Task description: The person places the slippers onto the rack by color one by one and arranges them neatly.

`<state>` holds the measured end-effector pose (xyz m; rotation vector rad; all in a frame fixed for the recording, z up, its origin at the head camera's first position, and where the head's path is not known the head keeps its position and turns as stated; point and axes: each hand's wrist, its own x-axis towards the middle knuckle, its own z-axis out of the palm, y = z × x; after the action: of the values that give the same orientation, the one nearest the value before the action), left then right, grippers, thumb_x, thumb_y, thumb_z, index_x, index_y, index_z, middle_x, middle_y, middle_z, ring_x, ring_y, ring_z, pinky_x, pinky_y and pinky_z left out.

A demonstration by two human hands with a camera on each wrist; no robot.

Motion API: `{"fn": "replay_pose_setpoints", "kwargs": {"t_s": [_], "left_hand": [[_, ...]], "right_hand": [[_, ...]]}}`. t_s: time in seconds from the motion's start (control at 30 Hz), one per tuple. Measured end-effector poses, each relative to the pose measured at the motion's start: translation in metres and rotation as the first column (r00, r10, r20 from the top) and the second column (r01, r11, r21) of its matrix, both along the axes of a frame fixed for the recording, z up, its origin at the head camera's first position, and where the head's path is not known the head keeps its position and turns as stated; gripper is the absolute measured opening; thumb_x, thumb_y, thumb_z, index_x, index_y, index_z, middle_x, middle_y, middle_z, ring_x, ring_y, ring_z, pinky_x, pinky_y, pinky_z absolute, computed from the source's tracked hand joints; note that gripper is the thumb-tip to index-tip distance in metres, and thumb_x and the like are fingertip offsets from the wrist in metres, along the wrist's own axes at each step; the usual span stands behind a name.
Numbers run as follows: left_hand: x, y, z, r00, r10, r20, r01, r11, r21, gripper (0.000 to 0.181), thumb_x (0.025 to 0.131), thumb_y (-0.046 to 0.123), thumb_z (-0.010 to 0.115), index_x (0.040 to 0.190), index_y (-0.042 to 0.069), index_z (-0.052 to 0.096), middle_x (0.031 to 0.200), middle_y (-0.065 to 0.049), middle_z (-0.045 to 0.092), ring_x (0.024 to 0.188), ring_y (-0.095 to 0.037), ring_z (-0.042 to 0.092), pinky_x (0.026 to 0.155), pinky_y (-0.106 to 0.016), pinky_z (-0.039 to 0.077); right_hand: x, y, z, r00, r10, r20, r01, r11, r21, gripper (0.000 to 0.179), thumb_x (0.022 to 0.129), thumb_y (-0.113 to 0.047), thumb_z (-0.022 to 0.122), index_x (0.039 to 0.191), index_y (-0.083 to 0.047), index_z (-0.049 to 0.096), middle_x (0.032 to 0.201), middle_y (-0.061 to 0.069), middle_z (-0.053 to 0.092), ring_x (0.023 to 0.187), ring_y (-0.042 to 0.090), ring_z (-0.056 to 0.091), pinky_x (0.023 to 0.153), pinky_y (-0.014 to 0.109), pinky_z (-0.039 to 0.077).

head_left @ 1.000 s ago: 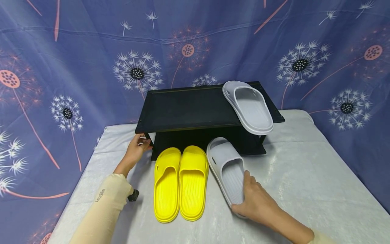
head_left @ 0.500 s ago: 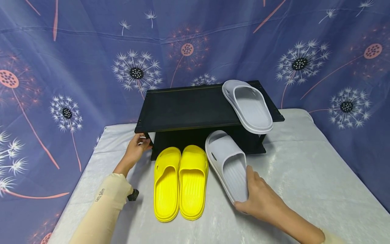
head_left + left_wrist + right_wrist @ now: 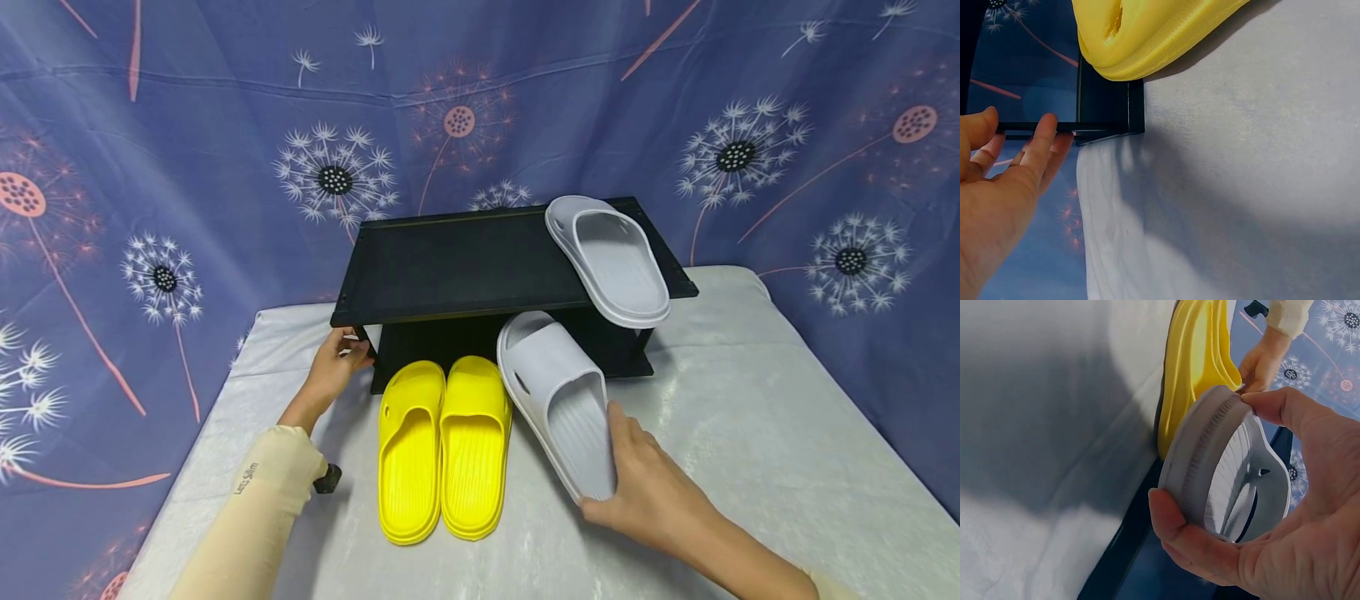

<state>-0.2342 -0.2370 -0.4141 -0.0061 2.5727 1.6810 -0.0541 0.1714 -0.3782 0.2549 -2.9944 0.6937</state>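
Note:
My right hand grips a grey slipper by its heel, with the thumb on one side and the fingers on the other. In the head view the slipper's toe points at the gap below the top shelf of a black shoe rack. The right wrist view shows the heel end of this slipper close up, tilted. My left hand holds the rack's front left post with thumb and fingers. Another grey slipper lies on the right end of the top shelf, its heel over the front edge.
Two yellow slippers stand side by side on the pale cloth, toes against the rack's front, just left of the held slipper. A blue curtain with dandelion prints hangs close behind the rack.
My right hand has lifted the grey slipper and carried it forward, so its toe now overlaps the front of the rack. The left hand stays at the post.

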Motion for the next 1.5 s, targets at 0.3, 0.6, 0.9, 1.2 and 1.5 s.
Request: {"fn": "replay_pose_setpoints", "kwargs": {"t_s": [0.3, 0.6, 0.9, 1.2, 1.5], "left_hand": [[0.001, 0.000, 0.001, 1.000, -0.003, 0.001, 0.003, 1.000, 0.008, 0.036, 0.103, 0.018, 0.047, 0.133, 0.001, 0.036, 0.122, -0.026, 0.047, 0.112, -0.045, 0.058, 0.102, -0.046, 0.045], [0.008, 0.006, 0.014, 1.000, -0.001, 0.025, 0.001, 1.000, 0.023, 0.035, 0.102, 0.013, 0.045, 0.133, -0.001, 0.036, 0.125, -0.029, 0.045, 0.113, -0.047, 0.056, 0.103, -0.048, 0.043], [0.000, 0.000, 0.001, 1.000, 0.000, 0.007, 0.000, 1.000, 0.015, 0.037, 0.103, 0.017, 0.046, 0.134, 0.001, 0.035, 0.124, -0.026, 0.045, 0.112, -0.043, 0.058, 0.101, -0.045, 0.046], [0.000, 0.000, -0.001, 1.000, -0.009, 0.006, 0.008, 1.000, 0.020, 0.037, 0.103, 0.016, 0.046, 0.135, 0.002, 0.035, 0.124, -0.025, 0.045, 0.111, -0.042, 0.059, 0.101, -0.047, 0.046], [0.001, 0.001, 0.000, 1.000, -0.007, 0.005, 0.007, 1.000, 0.025, 0.038, 0.103, 0.017, 0.046, 0.135, 0.001, 0.035, 0.124, -0.027, 0.045, 0.112, -0.044, 0.057, 0.102, -0.048, 0.045]], "right_hand": [[0.004, 0.002, 0.005, 0.997, 0.009, -0.076, -0.009, 1.000, 0.003, 0.114, 0.058, -0.034, 0.086, 0.143, 0.010, 0.025, 0.128, 0.028, 0.050, 0.109, 0.041, 0.054, 0.084, 0.055, 0.049], [0.007, 0.006, 0.008, 0.993, 0.025, -0.117, -0.026, 1.000, -0.007, 0.112, 0.056, -0.032, 0.085, 0.143, 0.006, 0.026, 0.125, 0.026, 0.052, 0.111, 0.041, 0.053, 0.086, 0.055, 0.049], [0.012, 0.007, 0.009, 0.987, 0.057, -0.148, -0.057, 0.998, 0.007, 0.112, 0.053, -0.031, 0.086, 0.142, 0.004, 0.028, 0.118, 0.021, 0.055, 0.101, 0.032, 0.056, 0.080, 0.047, 0.050], [0.016, 0.007, 0.011, 0.987, 0.107, -0.120, -0.105, 0.994, 0.021, 0.112, 0.053, -0.030, 0.086, 0.144, 0.001, 0.029, 0.126, 0.024, 0.053, 0.112, 0.036, 0.055, 0.085, 0.052, 0.051], [0.013, 0.010, 0.013, 0.964, 0.221, -0.148, -0.212, 0.974, 0.075, 0.117, 0.054, -0.035, 0.087, 0.148, -0.002, 0.026, 0.126, 0.020, 0.053, 0.114, 0.030, 0.055, 0.090, 0.047, 0.051]]}}
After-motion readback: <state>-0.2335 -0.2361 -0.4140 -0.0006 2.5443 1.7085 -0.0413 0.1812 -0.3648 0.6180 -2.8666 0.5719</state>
